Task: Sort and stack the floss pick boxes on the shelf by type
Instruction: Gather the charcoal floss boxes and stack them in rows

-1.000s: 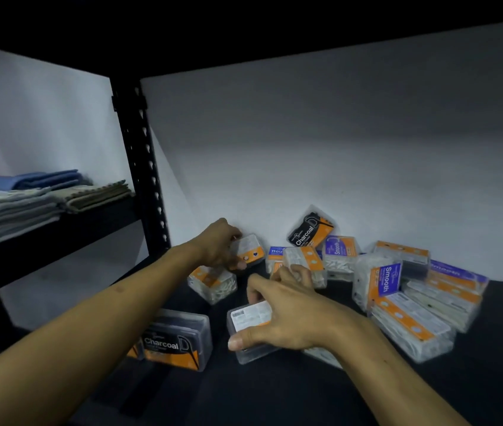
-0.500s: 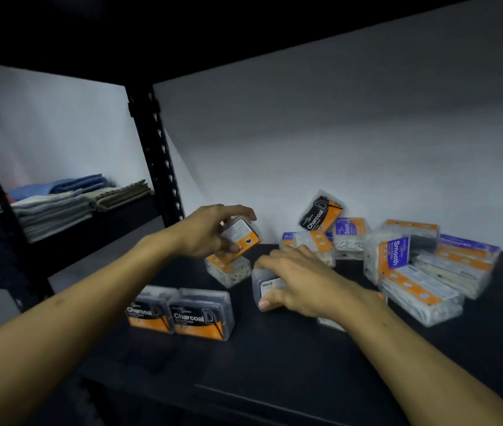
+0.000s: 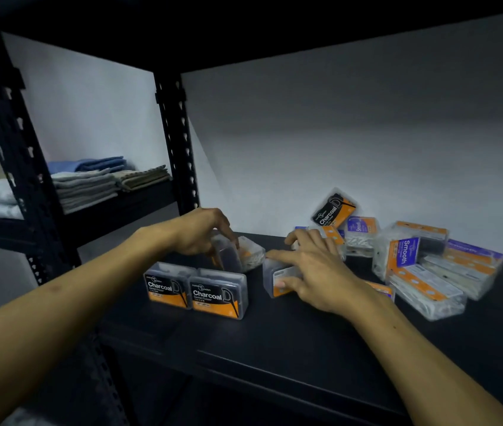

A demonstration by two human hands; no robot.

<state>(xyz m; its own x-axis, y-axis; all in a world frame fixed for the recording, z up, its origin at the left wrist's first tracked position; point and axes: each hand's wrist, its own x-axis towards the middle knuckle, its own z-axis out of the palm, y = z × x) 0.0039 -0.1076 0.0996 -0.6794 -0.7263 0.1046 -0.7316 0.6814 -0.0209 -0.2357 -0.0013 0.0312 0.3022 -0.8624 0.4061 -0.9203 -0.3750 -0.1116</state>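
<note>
Our left hand (image 3: 201, 232) had its fingers curled down over a dark box (image 3: 228, 256) standing on edge, gripping it by the top; motion blur hid exactly how the thumb sat. That box stood just behind two Charcoal boxes (image 3: 196, 290) set side by side, upright, labels facing us, touching each other near the front left of the black shelf (image 3: 274, 348). Just beside the gripped box, on its right, lay a clear box of white picks (image 3: 251, 255).

Our right hand (image 3: 311, 269) lay over another dark box (image 3: 277, 279), thumb pressed against its near face and the index finger stretched along its top, so the fingers pinched it from above; the other fingers spread loosely toward the back. This box sat on the shelf between the Charcoal pair and the unsorted heap.

Farther right the heap (image 3: 428, 269) covered the shelf's back right part: clear boxes with orange and purple labels, one reading Smooth (image 3: 402, 256), lying at mixed angles and resting on one another. One more Charcoal box (image 3: 333, 210) leaned tilted against the grey back wall (image 3: 336, 133) atop the heap.

To the left, past the perforated black upright (image 3: 179, 149), a neighbouring shelf held folded towels (image 3: 96, 182), blue on top of grey, with a tan stack beside them.
</note>
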